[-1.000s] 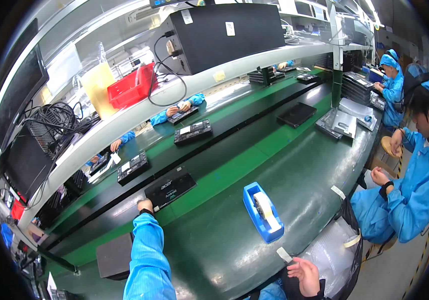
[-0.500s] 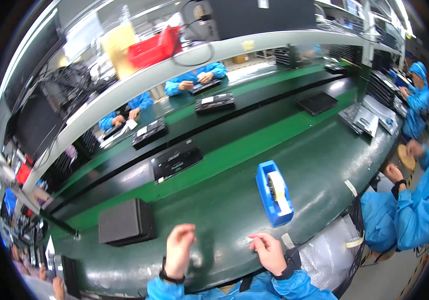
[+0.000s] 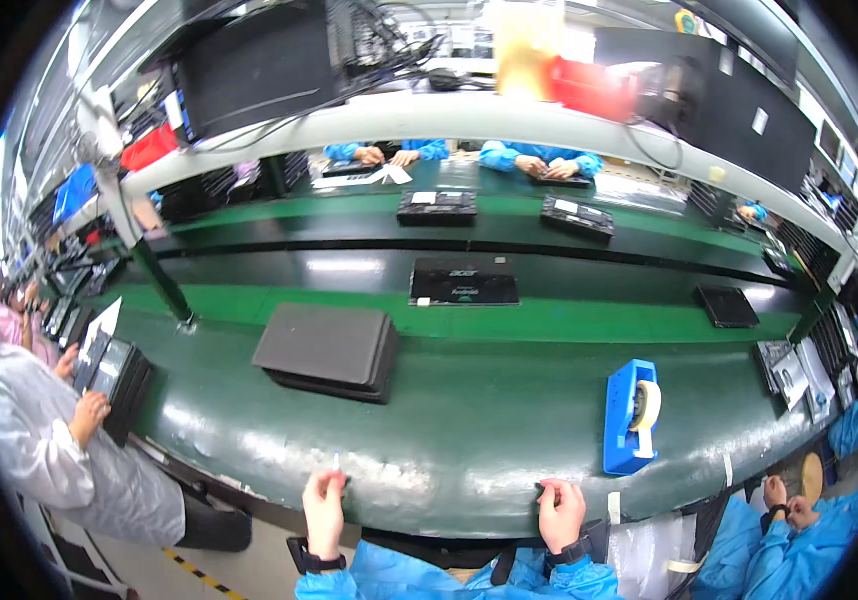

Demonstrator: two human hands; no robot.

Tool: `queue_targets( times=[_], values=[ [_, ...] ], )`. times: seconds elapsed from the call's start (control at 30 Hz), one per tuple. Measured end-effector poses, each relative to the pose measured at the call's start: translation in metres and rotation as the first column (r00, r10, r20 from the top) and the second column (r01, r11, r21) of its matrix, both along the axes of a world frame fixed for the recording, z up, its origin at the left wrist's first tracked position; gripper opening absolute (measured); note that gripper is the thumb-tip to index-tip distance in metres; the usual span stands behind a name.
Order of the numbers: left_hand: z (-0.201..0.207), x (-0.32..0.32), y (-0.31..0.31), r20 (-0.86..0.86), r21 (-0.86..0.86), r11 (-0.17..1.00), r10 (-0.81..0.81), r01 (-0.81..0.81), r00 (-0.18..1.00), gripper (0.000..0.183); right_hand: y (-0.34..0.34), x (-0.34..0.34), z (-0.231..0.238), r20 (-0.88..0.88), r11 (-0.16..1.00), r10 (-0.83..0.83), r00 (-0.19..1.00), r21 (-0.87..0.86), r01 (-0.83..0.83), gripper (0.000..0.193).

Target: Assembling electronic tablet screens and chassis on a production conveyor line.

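Observation:
My left hand (image 3: pixel 323 512) is above the near edge of the green bench, thumb and fingers drawn together. Small dark and white marks show at its fingertips, too small to name. To the right, my right hand (image 3: pixel 560 512) is also closed, fingers curled, with a small dark bit by the thumb tip. Whether either pinches something I cannot make out. Both wrists wear dark bands. Nearest my right hand stands a blue tape dispenser (image 3: pixel 619 430) with a roll of pale tape (image 3: pixel 647 405). Beyond my left hand lies a stack of dark grey flat slabs (image 3: pixel 324 345).
A black screen panel (image 3: pixel 464 281) lies on the green strip (image 3: pixel 589 318) beyond. Black device units (image 3: pixel 437 208) sit farther back, near co-workers' hands (image 3: pixel 532 165). A shelf rail (image 3: pixel 429 118) crosses overhead. A co-worker in white (image 3: pixel 59 430) handles panels at left; another in blue (image 3: pixel 799 545) sits at right.
The view has swung left and levelled, so bench items sit differently in the picture. My hands appear farther apart, nearer the bench's front edge, with fingers drawn in. The co-worker in white now shows.

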State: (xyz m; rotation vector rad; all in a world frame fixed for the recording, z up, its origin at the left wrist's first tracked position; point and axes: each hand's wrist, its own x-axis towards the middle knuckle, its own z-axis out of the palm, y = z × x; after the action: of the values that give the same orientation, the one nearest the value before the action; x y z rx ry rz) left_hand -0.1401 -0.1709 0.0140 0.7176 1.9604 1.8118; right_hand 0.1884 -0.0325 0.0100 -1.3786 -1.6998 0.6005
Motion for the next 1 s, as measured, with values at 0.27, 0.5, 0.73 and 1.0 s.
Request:
queue_targets(
  times=[0.27,0.5,0.73,1.0],
  values=[
    [0.023,-0.205,0.081,0.058,0.286,0.906,0.309,-0.312,0.949,0.040,0.001,-0.016,0.000,0.125,0.995,-0.069,0.990,0.085,0.059,0.009],
    [0.012,-0.210,0.139,0.090,0.348,0.919,0.165,-0.186,0.982,0.044,0.001,-0.021,0.000,0.179,0.978,-0.207,0.962,0.041,0.203,0.009],
    [0.017,-0.208,0.143,-0.071,0.290,0.930,0.258,-0.227,0.964,0.040,0.002,-0.022,-0.003,0.196,0.965,-0.260,0.945,0.033,0.259,0.010],
    [0.024,-0.213,0.134,-0.232,0.261,0.938,0.289,-0.227,0.929,0.036,0.005,-0.023,-0.011,0.146,0.971,-0.236,0.961,0.080,0.227,0.011]
  ],
)
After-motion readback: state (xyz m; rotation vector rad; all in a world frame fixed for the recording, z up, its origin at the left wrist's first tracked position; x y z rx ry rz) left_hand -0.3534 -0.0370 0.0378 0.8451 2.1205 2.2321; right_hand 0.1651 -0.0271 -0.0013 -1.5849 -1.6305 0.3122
